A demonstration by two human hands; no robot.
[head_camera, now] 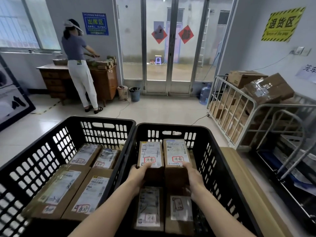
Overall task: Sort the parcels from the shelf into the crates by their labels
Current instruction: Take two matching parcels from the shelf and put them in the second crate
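Head view, lower centre: left hand (140, 174) grips the left parcel (150, 155), right hand (194, 177) grips the right parcel (177, 153), both inside the right crate (220, 161). Step: placement. Next: lower, release.
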